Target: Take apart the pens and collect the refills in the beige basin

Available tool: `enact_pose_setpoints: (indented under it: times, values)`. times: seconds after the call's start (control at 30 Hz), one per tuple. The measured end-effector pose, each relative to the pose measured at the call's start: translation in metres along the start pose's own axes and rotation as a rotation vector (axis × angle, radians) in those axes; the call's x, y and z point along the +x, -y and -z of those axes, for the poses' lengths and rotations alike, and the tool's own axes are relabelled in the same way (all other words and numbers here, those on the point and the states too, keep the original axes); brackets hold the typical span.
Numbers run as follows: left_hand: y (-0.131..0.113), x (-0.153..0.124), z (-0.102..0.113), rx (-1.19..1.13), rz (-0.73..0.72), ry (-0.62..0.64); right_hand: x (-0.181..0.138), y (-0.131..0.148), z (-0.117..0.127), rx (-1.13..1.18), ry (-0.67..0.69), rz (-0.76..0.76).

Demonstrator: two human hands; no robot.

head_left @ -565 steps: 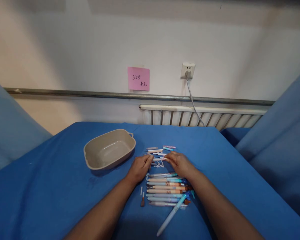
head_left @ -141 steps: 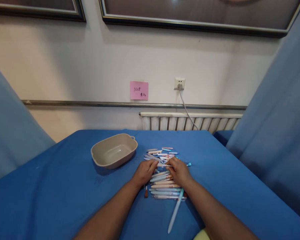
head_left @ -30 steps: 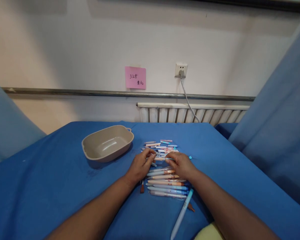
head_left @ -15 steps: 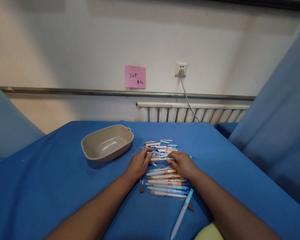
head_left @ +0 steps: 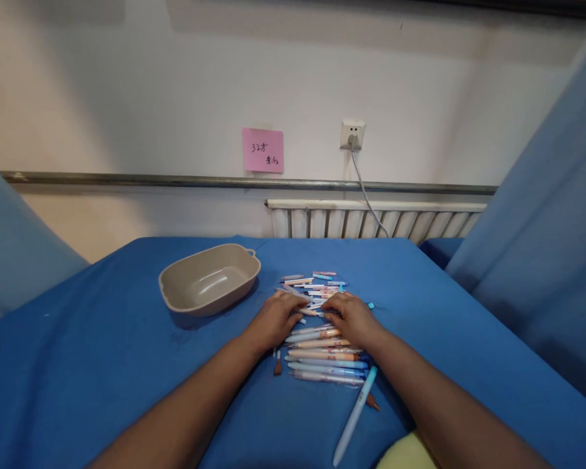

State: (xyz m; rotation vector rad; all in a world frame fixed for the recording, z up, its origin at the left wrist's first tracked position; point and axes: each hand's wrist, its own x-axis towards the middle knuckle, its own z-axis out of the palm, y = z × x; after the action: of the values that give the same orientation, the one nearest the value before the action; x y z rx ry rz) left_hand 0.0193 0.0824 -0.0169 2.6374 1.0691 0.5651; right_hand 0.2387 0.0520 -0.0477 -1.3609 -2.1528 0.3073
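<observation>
Both of my hands are down among the loose pens in the middle of the blue cloth. My left hand (head_left: 275, 317) has its fingers curled over the left ends of a few pens, thumb below, around a peach pen (head_left: 310, 312). From the right, my right hand (head_left: 350, 315) closes over a pen whose bright blue end (head_left: 370, 305) sticks out past the knuckles. Nearer me lies a row of pens (head_left: 325, 356) side by side, in pale blue, peach and orange. Beyond my fingers, more pens (head_left: 300, 281) lie scattered. My palms hide some pens.
A beige basin (head_left: 209, 281) stands left of the pens. Close to me, a large light-blue pen (head_left: 354, 417) lies slanted, near a brown-tipped item (head_left: 372, 402). A small brown brush-like piece (head_left: 277, 365) is by my left wrist. Blue curtains (head_left: 542, 215) hang at both sides.
My left hand has shifted slightly right and its fingers reach further over the pens. My right hand has moved a little left, nearer to it. The row of pens stays put.
</observation>
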Motion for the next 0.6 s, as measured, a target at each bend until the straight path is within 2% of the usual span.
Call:
enact_pose_setpoints:
  times: [0.13,0.3,0.43,0.6]
  values:
    - [-0.006,0.0,0.005,0.095,-0.04,0.04,0.001,0.001,-0.002,0.023,-0.009,0.005]
    - [-0.015,-0.002,0.004,0.078,0.026,0.006,0.002,0.007,-0.001,0.02,0.003,0.057]
    - [-0.021,-0.003,0.005,0.055,-0.005,-0.01,0.003,0.013,0.001,-0.019,0.039,0.07]
    - [-0.01,-0.004,0.015,0.055,0.017,-0.044,0.003,0.011,0.004,-0.089,0.029,-0.012]
